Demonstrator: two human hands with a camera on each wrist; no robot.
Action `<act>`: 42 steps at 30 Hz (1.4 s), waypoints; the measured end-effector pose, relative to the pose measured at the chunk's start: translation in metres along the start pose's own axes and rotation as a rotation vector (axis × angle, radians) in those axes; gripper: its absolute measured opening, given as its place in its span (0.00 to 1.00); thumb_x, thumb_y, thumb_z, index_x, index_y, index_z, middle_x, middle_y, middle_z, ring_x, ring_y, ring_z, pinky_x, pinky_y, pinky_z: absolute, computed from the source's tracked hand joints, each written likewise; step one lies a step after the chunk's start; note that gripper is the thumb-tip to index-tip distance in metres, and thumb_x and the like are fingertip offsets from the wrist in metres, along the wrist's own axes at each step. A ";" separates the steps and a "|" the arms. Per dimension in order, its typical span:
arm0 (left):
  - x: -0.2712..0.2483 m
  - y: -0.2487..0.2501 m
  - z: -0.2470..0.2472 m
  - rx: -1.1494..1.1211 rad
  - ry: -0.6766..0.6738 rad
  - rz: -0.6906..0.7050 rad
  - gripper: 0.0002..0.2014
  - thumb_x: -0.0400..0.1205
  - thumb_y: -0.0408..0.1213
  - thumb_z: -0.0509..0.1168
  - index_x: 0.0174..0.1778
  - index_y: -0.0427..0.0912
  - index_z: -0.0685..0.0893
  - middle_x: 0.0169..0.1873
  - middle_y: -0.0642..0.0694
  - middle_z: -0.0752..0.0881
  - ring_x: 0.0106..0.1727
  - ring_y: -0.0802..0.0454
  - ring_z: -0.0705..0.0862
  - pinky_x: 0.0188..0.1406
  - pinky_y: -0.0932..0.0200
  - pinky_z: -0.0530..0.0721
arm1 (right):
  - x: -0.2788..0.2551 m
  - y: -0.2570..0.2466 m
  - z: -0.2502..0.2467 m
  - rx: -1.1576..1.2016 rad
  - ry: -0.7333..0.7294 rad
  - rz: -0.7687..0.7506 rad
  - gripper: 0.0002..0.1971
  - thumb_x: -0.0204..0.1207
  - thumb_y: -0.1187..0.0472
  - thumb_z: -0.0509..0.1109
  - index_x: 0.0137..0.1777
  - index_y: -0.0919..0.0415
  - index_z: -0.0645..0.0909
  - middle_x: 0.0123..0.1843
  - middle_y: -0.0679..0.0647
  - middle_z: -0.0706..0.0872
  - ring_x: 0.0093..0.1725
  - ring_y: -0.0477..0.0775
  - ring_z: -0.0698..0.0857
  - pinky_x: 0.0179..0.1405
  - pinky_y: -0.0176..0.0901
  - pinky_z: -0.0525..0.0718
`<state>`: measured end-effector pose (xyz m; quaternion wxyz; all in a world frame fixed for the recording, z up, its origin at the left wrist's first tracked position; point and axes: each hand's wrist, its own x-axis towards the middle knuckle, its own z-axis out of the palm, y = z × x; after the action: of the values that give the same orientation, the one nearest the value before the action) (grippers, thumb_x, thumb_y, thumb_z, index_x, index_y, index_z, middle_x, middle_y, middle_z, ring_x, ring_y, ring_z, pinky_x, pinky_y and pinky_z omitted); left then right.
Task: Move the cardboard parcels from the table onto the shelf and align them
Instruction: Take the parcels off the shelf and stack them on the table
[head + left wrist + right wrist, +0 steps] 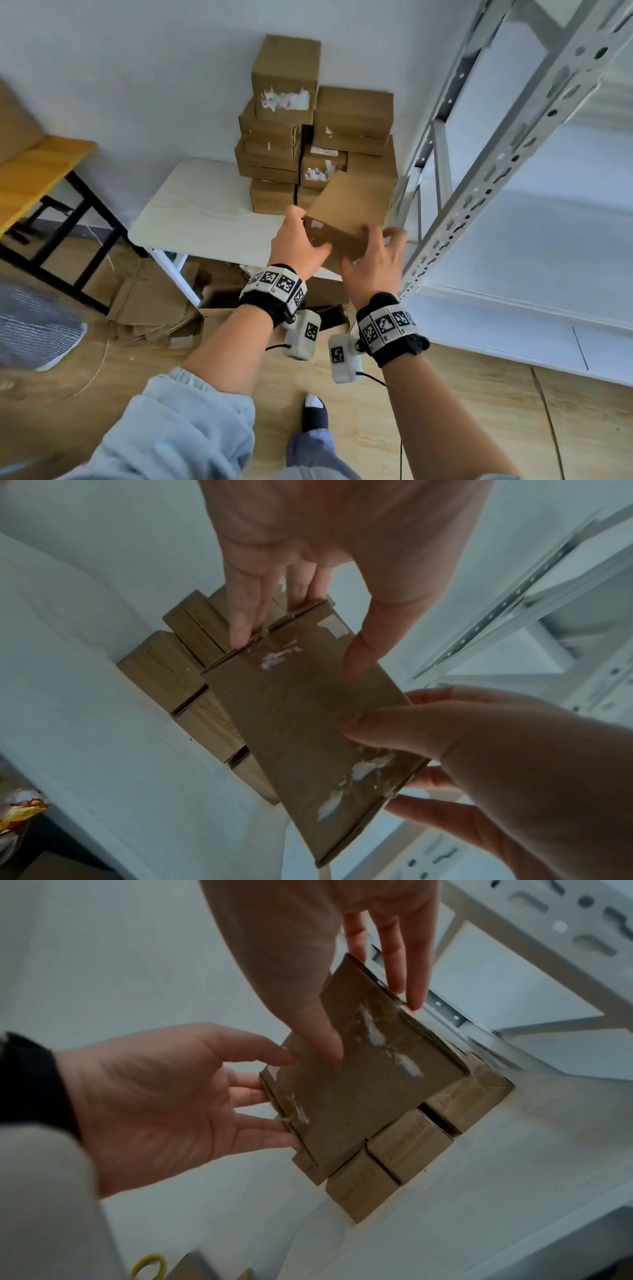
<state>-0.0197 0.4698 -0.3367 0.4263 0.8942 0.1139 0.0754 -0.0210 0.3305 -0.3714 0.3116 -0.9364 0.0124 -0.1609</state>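
The shelf on my right shows only bare white boards in what I can see, so I judge the job barely begun. On the table a stack of parcels stands against the wall, all still to move. I hold one parcel in the air between stack and shelf frame, tilted: my left hand grips its left end, my right hand its right end, fingers curled round the edges.
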 end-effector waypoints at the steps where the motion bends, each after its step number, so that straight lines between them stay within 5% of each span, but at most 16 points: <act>1: 0.019 0.000 0.007 0.021 -0.044 0.007 0.25 0.73 0.41 0.76 0.60 0.47 0.70 0.49 0.53 0.80 0.49 0.49 0.81 0.50 0.55 0.80 | 0.015 0.006 0.008 0.014 -0.010 0.047 0.30 0.64 0.59 0.78 0.67 0.57 0.74 0.64 0.57 0.66 0.58 0.65 0.78 0.50 0.57 0.87; 12: 0.164 -0.037 0.049 -0.020 -0.323 -0.111 0.23 0.78 0.34 0.69 0.68 0.47 0.73 0.62 0.46 0.80 0.60 0.47 0.79 0.54 0.55 0.75 | 0.084 0.006 0.085 0.020 -0.383 0.279 0.34 0.67 0.51 0.82 0.68 0.57 0.69 0.64 0.56 0.68 0.53 0.66 0.83 0.54 0.53 0.82; 17: 0.200 -0.072 0.058 0.108 -0.391 -0.089 0.32 0.82 0.39 0.69 0.82 0.45 0.65 0.80 0.44 0.70 0.79 0.45 0.70 0.78 0.50 0.69 | 0.096 -0.004 0.135 0.014 -0.594 0.226 0.42 0.71 0.57 0.79 0.83 0.57 0.62 0.77 0.59 0.65 0.68 0.62 0.78 0.66 0.49 0.80; 27: 0.245 -0.102 0.040 0.156 -0.521 -0.024 0.33 0.83 0.40 0.68 0.84 0.49 0.65 0.79 0.44 0.73 0.77 0.44 0.73 0.73 0.50 0.73 | 0.148 -0.031 0.149 -0.046 -0.431 0.386 0.30 0.76 0.56 0.74 0.77 0.52 0.72 0.71 0.54 0.78 0.64 0.59 0.83 0.61 0.50 0.81; 42: 0.266 -0.052 0.018 -0.102 -0.499 0.015 0.27 0.83 0.42 0.69 0.79 0.49 0.72 0.73 0.48 0.79 0.70 0.48 0.79 0.71 0.45 0.78 | 0.189 -0.064 0.111 -0.003 -0.090 0.240 0.22 0.77 0.58 0.73 0.72 0.57 0.78 0.64 0.54 0.84 0.60 0.57 0.84 0.59 0.49 0.81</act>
<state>0.2335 0.5591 -0.3786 0.4853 0.8632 -0.0053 -0.1390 0.1878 0.4228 -0.3622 0.3275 -0.9349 0.1106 -0.0801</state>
